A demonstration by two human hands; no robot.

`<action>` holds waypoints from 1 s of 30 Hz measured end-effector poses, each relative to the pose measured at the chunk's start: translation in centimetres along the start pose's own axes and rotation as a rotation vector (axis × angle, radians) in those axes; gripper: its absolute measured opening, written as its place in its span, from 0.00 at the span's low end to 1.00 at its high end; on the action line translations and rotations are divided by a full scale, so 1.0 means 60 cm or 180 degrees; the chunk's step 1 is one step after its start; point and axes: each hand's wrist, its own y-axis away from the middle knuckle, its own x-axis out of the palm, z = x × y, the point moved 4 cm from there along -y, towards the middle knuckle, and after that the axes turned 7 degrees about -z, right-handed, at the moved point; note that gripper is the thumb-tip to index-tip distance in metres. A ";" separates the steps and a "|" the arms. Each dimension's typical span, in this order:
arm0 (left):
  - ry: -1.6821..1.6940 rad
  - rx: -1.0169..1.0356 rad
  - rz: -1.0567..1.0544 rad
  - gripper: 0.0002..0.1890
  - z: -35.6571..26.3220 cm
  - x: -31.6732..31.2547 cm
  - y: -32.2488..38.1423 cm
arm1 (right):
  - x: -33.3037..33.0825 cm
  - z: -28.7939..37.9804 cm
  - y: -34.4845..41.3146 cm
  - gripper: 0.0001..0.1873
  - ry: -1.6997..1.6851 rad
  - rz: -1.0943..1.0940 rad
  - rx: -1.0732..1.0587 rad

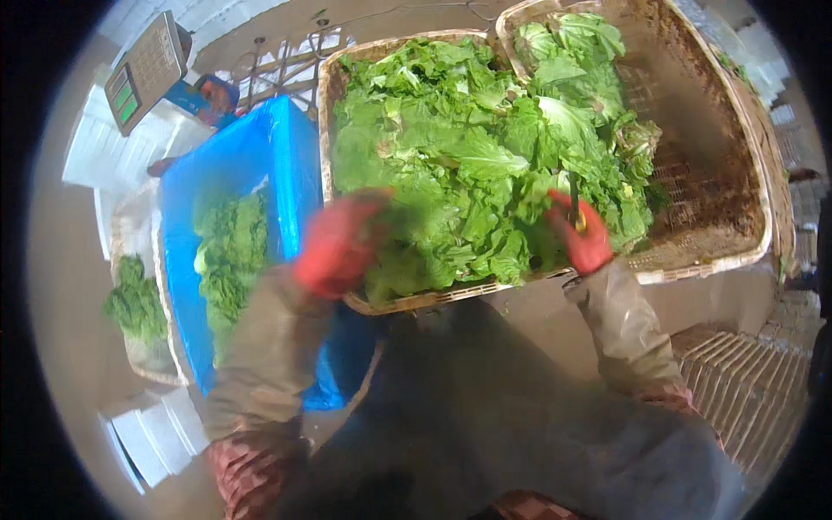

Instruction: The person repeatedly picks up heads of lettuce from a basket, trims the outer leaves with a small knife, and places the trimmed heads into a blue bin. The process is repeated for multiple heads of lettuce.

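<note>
Both my hands wear red gloves and are over a plastic crate (448, 296) heaped with loose green lettuce (481, 162). My left hand (341, 240), blurred, is at the crate's near left corner beside the leaves. Whether its fingers hold any of them cannot be made out. My right hand (588, 237) is at the near right part of the heap, gripping a small knife (574, 201) with a dark blade and a bit of yellow at the handle. Lettuce leaves touch or lie close to its fingertips.
Left of the crate stands a blue plastic-lined container (286, 175) with lettuce heads (237, 253) inside. A digital scale (146, 75) is at upper left. A second, dirt-stained crate (708, 162) adjoins on the right, and a slatted crate (747, 383) sits at lower right. Another person (218, 97) is behind.
</note>
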 end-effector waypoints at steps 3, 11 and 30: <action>-0.0958 0.0125 0.0090 0.32 -0.045 0.172 -0.013 | 0.027 0.000 -0.129 0.23 0.0442 0.0294 0.0379; -0.0566 -0.1839 0.1919 0.26 0.068 0.428 0.072 | 0.190 -0.143 -0.104 0.05 0.1600 0.1102 0.0225; 0.0900 -0.1056 0.1927 0.12 -0.040 0.087 -0.167 | 0.098 -0.009 -0.148 0.18 0.0638 0.2036 0.0931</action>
